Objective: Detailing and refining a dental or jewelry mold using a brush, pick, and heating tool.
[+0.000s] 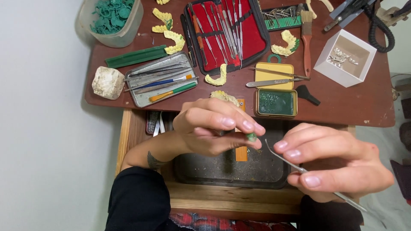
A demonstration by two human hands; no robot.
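Note:
My left hand (pixel 214 128) pinches a small green wax piece (pixel 251 137) between thumb and fingertips, above a dark tray (pixel 214 169) in an open wooden drawer. My right hand (pixel 338 164) grips a thin metal carving tool (pixel 282 158) like a pen. Its curved tip points up and left, ending just right of the green piece without clearly touching it. Both hands hover in front of the brown desk (pixel 342 105).
On the desk lie a red-lined case of metal instruments (pixel 257 38), a metal tray of brushes (pixel 141 96), several yellow tooth casts (pixel 218 77), a yellow tin of green wax (pixel 275 102), a white box (pixel 325 68), a brush (pixel 306 38), a tub of green pieces (pixel 111 19) and a white stone block (pixel 108 82).

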